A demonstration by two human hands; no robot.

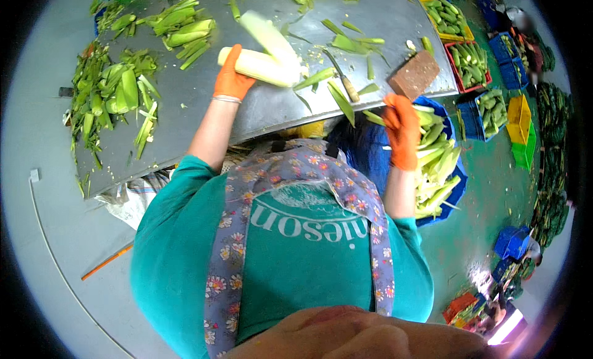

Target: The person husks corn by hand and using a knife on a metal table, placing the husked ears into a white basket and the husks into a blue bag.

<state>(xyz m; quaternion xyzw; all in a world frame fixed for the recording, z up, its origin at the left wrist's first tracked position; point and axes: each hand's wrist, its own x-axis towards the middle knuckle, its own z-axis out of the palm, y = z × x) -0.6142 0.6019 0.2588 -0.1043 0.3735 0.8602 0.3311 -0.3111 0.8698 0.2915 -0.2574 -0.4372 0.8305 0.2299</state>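
My left hand (230,79), in an orange glove, grips a pale ear of corn (259,66) above the metal table. A blurred, pale green piece (268,37) angles away from the ear's right end; I cannot tell whether it is husk or a second ear. My right hand (402,132), also gloved in orange, is raised over a blue tub (456,185) of stripped husks (435,159). Its fingers are curled, and whether they hold anything is unclear. Between the hands lies a knife (343,77) with a wooden handle, among loose husk leaves (340,99).
A reddish-brown brick (414,75) sits at the metal table's (278,113) right corner. Husked-leaf piles (116,88) and unpeeled ears (187,32) cover its left part. Crates of corn (468,64) line the right side. People are partly visible at the far right.
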